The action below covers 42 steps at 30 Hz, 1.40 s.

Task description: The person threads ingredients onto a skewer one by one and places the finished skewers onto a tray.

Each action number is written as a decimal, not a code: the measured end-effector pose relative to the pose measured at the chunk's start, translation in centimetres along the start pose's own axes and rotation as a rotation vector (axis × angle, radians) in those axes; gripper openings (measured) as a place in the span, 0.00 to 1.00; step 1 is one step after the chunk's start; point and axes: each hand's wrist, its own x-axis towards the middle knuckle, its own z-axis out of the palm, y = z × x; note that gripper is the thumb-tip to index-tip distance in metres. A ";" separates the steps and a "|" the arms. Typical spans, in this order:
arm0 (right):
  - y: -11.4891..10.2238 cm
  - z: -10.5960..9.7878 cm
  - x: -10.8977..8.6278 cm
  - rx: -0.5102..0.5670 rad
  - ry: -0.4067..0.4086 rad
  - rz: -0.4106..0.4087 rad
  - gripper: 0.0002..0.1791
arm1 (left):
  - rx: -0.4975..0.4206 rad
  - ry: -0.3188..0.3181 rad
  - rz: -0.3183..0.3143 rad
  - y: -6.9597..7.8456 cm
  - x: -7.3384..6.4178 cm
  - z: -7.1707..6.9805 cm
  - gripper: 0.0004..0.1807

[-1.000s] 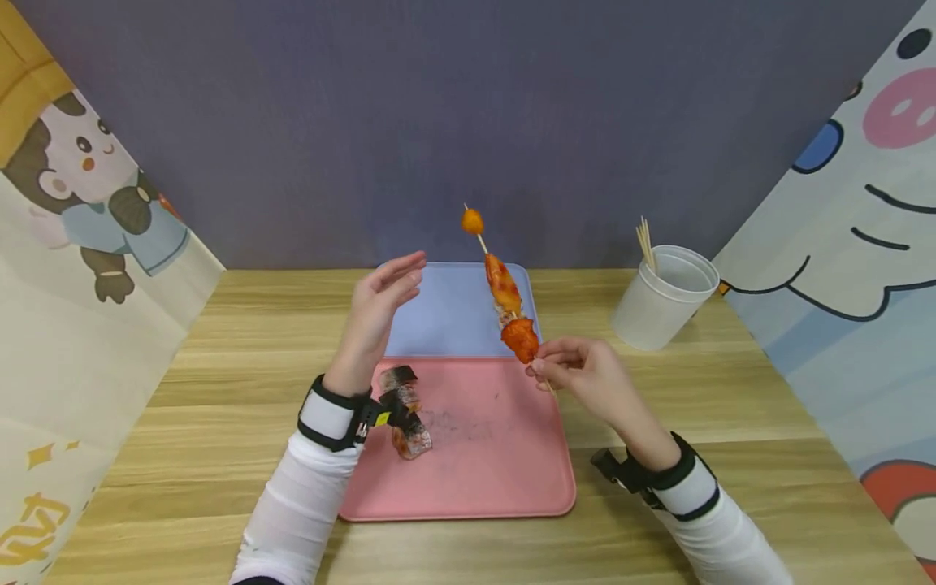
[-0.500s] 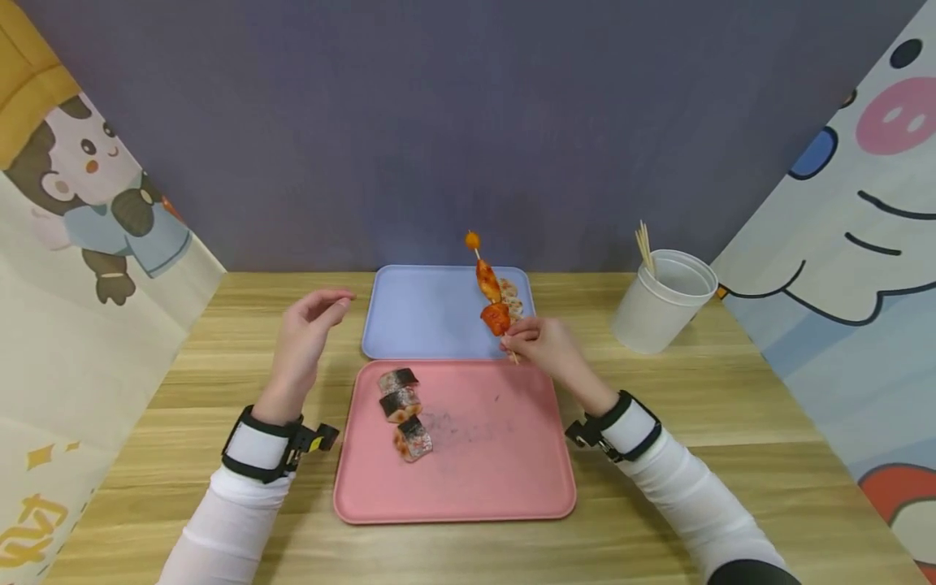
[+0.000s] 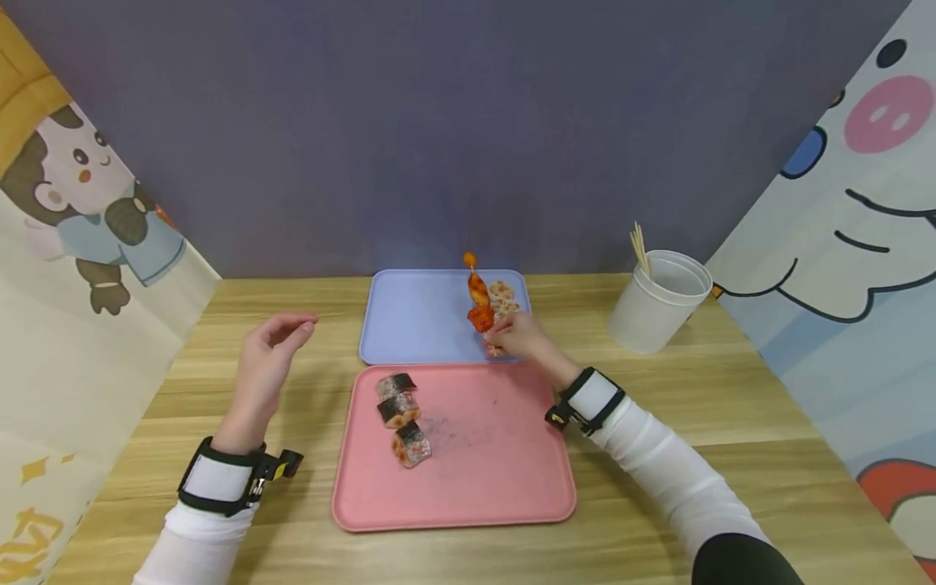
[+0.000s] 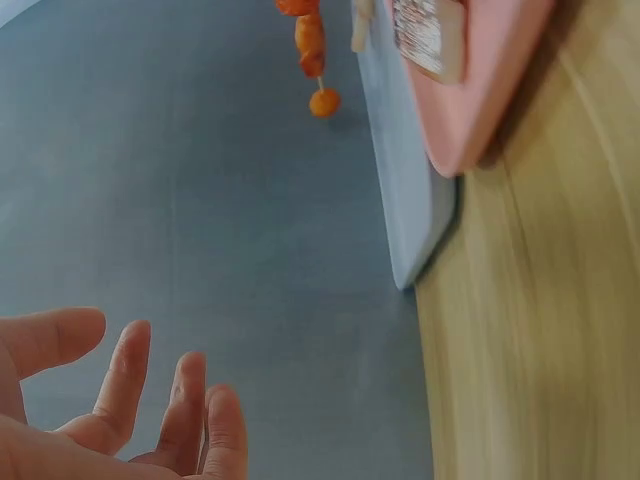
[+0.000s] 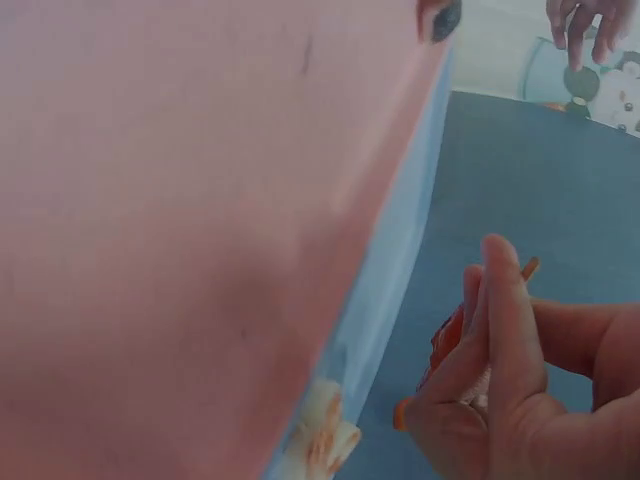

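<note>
In the head view my right hand (image 3: 521,337) pinches the lower end of a food skewer (image 3: 478,292) over the right part of the blue tray (image 3: 409,317). The skewer carries an orange ball at its tip and glossy orange-red pieces below. Beside it, pale browned food pieces (image 3: 503,291) lie on that tray, partly hidden by my hand. In the right wrist view my fingers (image 5: 510,330) hide most of the skewer. My left hand (image 3: 266,357) hangs over the table left of the trays, holding nothing, fingers loosely bent. The left wrist view shows its fingers (image 4: 125,375) apart.
A pink tray (image 3: 497,479) lies in front of the blue one, with several dark-skinned food pieces (image 3: 398,410) at its left. A white bucket (image 3: 658,305) holding thin wooden sticks (image 3: 639,248) stands at the right. A grey wall (image 3: 468,130) rises behind the table.
My right hand has moved left and lowered the skewer toward the blue tray. The left hand has drawn back to the left, away from the trays.
</note>
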 end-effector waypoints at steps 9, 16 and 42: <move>0.4 1.4 0.8 -0.265 0.044 -0.049 0.10 | 0.036 0.040 -0.042 -0.1 -0.3 -1.3 0.19; 0.7 2.0 1.1 -0.331 0.047 -0.059 0.09 | 0.040 0.059 -0.022 0.3 -0.1 -1.5 0.20; 0.5 1.6 1.9 -0.479 -0.038 -0.054 0.14 | -0.011 0.062 -0.037 0.1 -0.1 -1.6 0.15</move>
